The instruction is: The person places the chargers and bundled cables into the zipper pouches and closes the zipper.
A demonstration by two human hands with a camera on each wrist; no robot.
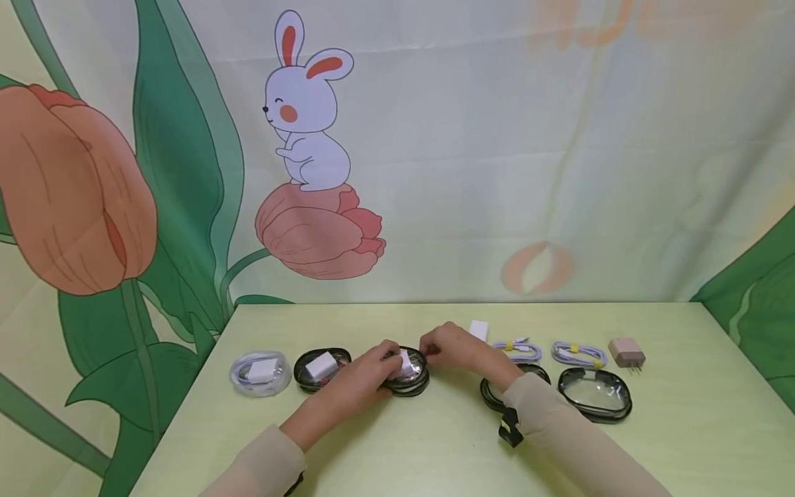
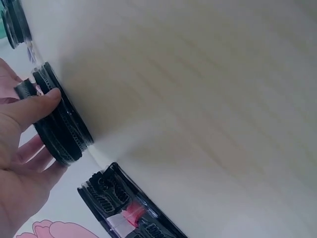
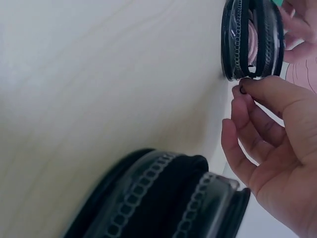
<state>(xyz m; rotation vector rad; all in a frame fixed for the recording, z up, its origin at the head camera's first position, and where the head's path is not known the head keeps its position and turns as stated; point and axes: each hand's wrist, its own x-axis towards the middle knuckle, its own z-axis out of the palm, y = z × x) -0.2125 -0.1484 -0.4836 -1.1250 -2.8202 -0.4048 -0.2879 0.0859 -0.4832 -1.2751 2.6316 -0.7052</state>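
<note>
A small round clear case with black zippered trim sits mid-table, a white charger showing in it. Its left side is gripped by my left hand; in the left wrist view the thumb presses the black rim of the case and the other fingers lie behind. My right hand is at the case's right edge. Up close in the right wrist view, thumb and forefinger pinch a small dark zipper pull at the end of the case, which has a pink item inside.
Left of the hands lie a black-trimmed case with a white charger and a clear pouch with another. To the right are two black-trimmed cases, one fully visible, two coiled cables, a pink charger and a white charger.
</note>
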